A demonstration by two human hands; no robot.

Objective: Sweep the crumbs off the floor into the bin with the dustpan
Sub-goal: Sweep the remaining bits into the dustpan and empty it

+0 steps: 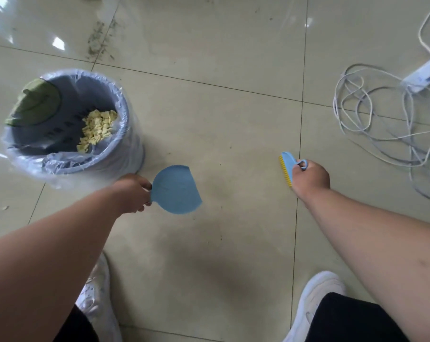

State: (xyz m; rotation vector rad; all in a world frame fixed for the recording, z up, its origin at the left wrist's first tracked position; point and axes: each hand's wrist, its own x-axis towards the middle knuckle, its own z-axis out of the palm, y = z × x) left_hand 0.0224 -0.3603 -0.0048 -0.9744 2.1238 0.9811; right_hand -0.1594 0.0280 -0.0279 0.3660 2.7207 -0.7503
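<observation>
Below the head camera, the left hand grips the handle of the dustpan just beside the bin, which holds the crumbs. The right hand grips the brush. Both tools look light, rigid plastic; hold by handles.
</observation>
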